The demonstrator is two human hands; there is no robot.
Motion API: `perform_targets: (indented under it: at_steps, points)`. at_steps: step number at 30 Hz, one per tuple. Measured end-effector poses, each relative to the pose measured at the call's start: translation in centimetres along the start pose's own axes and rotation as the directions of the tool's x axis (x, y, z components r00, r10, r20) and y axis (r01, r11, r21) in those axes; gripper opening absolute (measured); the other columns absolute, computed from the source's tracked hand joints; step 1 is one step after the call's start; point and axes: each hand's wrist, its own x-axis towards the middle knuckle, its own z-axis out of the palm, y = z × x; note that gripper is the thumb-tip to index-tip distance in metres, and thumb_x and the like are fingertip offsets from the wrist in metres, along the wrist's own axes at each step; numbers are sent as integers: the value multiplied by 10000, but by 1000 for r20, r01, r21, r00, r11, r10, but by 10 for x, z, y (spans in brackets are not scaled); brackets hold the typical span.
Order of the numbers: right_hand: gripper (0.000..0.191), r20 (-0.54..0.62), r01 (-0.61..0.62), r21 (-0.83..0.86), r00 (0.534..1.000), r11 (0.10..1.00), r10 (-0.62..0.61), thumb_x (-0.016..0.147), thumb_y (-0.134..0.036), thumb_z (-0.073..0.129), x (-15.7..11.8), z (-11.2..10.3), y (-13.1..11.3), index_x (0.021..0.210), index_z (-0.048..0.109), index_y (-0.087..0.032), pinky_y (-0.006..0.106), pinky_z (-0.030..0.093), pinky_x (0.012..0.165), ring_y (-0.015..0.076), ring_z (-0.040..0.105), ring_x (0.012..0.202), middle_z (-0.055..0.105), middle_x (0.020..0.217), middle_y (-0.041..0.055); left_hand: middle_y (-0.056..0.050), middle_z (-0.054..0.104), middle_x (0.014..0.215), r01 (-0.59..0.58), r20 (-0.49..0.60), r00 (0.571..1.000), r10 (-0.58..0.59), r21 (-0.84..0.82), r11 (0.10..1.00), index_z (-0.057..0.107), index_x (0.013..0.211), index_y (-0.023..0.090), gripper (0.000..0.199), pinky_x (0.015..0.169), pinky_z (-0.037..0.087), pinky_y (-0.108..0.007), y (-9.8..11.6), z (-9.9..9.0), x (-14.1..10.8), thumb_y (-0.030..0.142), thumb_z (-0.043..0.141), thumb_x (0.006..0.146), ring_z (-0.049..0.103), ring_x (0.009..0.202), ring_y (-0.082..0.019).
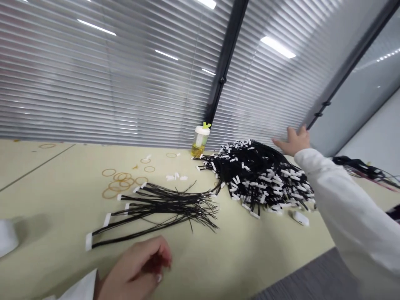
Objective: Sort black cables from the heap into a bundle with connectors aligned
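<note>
My right hand (293,141) reaches out over the far right of a large heap of black cables with white connectors (265,175). Its fingers are spread and nothing shows in them. Near the front edge, my left hand (137,268) hovers with its fingers loosely curled, thumb and fingertips a little apart, and no object visible between them. Just beyond it lies a smaller bunch of black cables (162,206), white connectors at the left and loose thin wire ends at the right. The left hand appears apart from this bunch.
Several rubber bands (121,181) and small white connectors (176,177) are scattered behind the bunch. A lidded cup with yellow contents (200,141) stands by the blinds (150,91). A white case (300,218) rests right of the heap; more cables (362,166) lie beyond my right arm.
</note>
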Motion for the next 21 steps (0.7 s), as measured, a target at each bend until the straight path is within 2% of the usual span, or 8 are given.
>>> perform_targets:
  at_steps: [4, 7, 9, 10, 11, 14, 17, 21]
  points:
    - [569, 45, 214, 46, 975, 976, -216, 791, -413, 511, -41, 21, -18, 1265, 370, -131, 504, 201, 1004, 324, 156, 1282, 169, 1394, 158, -23, 561, 773, -123, -61, 989, 138, 204, 971, 506, 770, 185, 143, 688, 397, -275, 2, -7, -1, 187, 384, 695, 506, 758, -167]
    - [592, 66, 430, 153, 894, 890, -443, 738, -407, 570, -84, 36, -51, 1223, 439, -94, 451, 195, 1019, 338, 118, 1294, 116, 1399, 207, -33, 576, 800, -241, -50, 952, 301, 481, 843, 517, 810, 179, 160, 703, 403, -277, 11, -29, 5, 201, 368, 757, 521, 760, -164]
    - [544, 59, 573, 245, 796, 782, -602, 729, -405, 574, -119, 42, -80, 1193, 481, -135, 431, 204, 1027, 301, 131, 1301, 100, 1419, 165, -58, 578, 849, -177, -77, 946, 315, 692, 700, 540, 843, 180, 202, 723, 401, -308, 13, -48, 8, 240, 355, 788, 529, 801, -192]
    - [516, 40, 653, 300, 719, 695, -694, 738, -400, 560, -137, 44, -95, 1183, 491, -148, 435, 215, 1026, 289, 124, 1306, 94, 1425, 149, -74, 580, 862, -88, -131, 947, 293, 773, 629, 550, 865, 175, 224, 741, 397, -332, 12, -57, 8, 263, 356, 794, 535, 817, -212]
    - [495, -28, 747, 394, 593, 536, -805, 758, -379, 536, -154, 44, -111, 1168, 500, -103, 493, 223, 1004, 325, 118, 1299, 96, 1414, 193, -86, 581, 872, 19, -198, 947, 254, 821, 570, 559, 889, 172, 248, 751, 394, -357, 10, -65, 7, 301, 371, 790, 542, 824, -234]
    - [395, -60, 806, 486, 418, 339, -907, 802, -391, 482, -200, 44, -157, 1135, 532, -183, 443, 314, 976, 257, 295, 1241, 294, 1357, 147, -104, 585, 867, 249, -335, 938, 91, 832, 496, 562, 954, 162, 372, 718, 398, -382, -4, -81, -3, 435, 399, 761, 563, 789, -264]
    - [334, -72, 826, 524, 286, 208, -955, 808, -405, 478, -230, 43, -192, 1071, 568, -220, 402, 314, 987, 203, 392, 1170, 444, 1254, 92, -96, 578, 849, 295, -361, 931, 46, 823, 485, 546, 923, 160, 348, 690, 391, -357, -18, -83, -15, 430, 402, 757, 568, 763, -248]
    - [230, -72, 851, 509, 192, 130, -979, 789, -362, 522, -248, 45, -209, 896, 605, -176, 408, 309, 979, 194, 466, 1065, 536, 1095, 80, -66, 558, 784, 267, -344, 937, 63, 819, 508, 512, 776, 173, 198, 646, 381, -306, -24, -77, -21, 319, 379, 769, 553, 694, -194]
